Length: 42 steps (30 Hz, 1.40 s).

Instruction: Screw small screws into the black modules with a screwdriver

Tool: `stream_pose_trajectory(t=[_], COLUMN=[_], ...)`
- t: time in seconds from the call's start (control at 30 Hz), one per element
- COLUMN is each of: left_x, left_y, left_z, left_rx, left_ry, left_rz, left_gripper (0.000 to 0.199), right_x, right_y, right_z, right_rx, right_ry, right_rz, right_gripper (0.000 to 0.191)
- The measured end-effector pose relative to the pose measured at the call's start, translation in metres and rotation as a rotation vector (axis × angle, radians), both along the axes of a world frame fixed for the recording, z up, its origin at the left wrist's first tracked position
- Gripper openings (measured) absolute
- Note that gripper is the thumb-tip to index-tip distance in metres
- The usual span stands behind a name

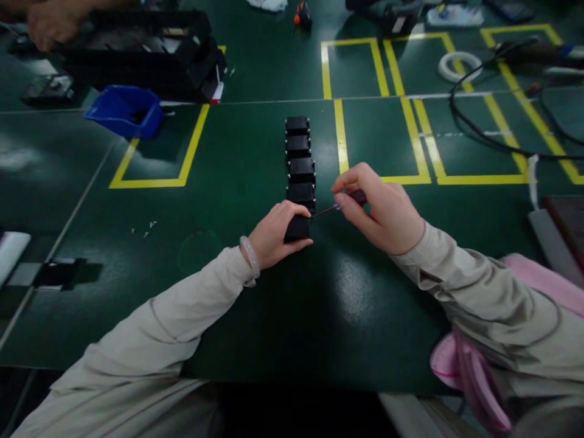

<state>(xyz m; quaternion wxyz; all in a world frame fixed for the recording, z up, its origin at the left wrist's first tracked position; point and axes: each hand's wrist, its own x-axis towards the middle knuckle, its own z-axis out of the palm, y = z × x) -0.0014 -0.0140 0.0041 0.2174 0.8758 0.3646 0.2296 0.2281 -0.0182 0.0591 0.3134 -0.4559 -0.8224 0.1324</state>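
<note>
My left hand [285, 228] is closed around the nearest black block [297, 229], thumb along its near side and fingers over its far side. A screwdriver [357, 196] with a dark handle is pinched in my right hand [376, 207]. Its thin shaft points left, and the tip meets the right side of the held block near its far corner. Beyond the left hand, several similar black blocks [301, 170] stand in a row leading away from me, with small shiny screws at their sides. The left fingers hide part of the held block.
Several loose screws [146, 234] lie on the green table [255, 328] at left. A blue bin [125, 111] sits before a black case [137, 52], where another person's hand [52, 27] shows. At right are a white tape ring [460, 66] and a black cable [479, 131].
</note>
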Motion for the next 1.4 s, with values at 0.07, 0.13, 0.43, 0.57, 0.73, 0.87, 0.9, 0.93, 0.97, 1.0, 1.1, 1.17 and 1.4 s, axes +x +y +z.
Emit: stream_pose_trajectory(t=[0.07,0.13,0.43,0.57,0.73,0.87,0.9,0.93,0.97,1.0,1.1,1.17,1.4], left_x=[0.0001,0.0001,-0.0001,-0.0003,0.0,-0.0001,-0.0003,-0.0004,-0.0005,-0.0005,-0.0006,-0.0005,-0.0003], left_y=[0.0001,0.0002,0.0002,0.0,0.0001,0.0005,0.0006,0.0007,0.0007,0.0008,0.0007,0.0007,0.0005], left_z=[-0.0001,-0.0003,-0.0002,0.0002,-0.001,-0.0018,-0.0018,-0.0017,-0.0016,-0.0014,-0.0012,-0.0011,-0.0005], left_rx=[-0.003,-0.009,-0.003,-0.001,-0.013,-0.013,-0.01,-0.008,-0.005,-0.003,0.005,0.006,-0.006], left_ry=[0.003,0.008,-0.001,-0.007,0.002,0.003,0.002,0.001,-0.001,-0.003,-0.004,-0.004,0.005], left_rz=[0.001,0.005,0.001,-0.004,0.007,0.005,0.004,0.004,0.004,0.002,-0.003,-0.003,-0.001], left_gripper=[0.038,0.038,0.038,0.037,0.038,0.037,0.037,0.037,0.037,0.038,0.038,0.038,0.037], right_x=[0.0006,0.0011,0.0007,0.0012,0.0015,0.0004,0.0001,0.0,-0.0001,0.0,0.0007,0.0011,-0.0003], right_y=[0.0,0.0,0.0016,0.0018,0.0013,0.0009,0.0009,0.0009,0.001,0.0011,0.0013,0.0012,0.0002], right_z=[0.0001,0.0001,-0.0003,-0.0014,-0.0008,0.0002,0.0002,0.0002,0.0,-0.0002,-0.0006,-0.0004,0.0019], right_rx=[0.003,0.01,-0.009,0.0,-0.002,-0.015,-0.013,-0.01,-0.008,-0.006,0.0,0.007,-0.029], right_ry=[-0.015,-0.029,0.024,0.025,-0.007,0.006,0.012,0.015,0.013,0.008,-0.019,-0.03,0.018], right_rz=[-0.001,-0.007,0.014,0.011,-0.006,0.002,0.004,0.005,0.004,0.001,-0.008,-0.012,-0.002], right_gripper=[0.015,0.015,0.015,0.013,0.013,0.015,0.016,0.016,0.016,0.015,0.013,0.014,0.014])
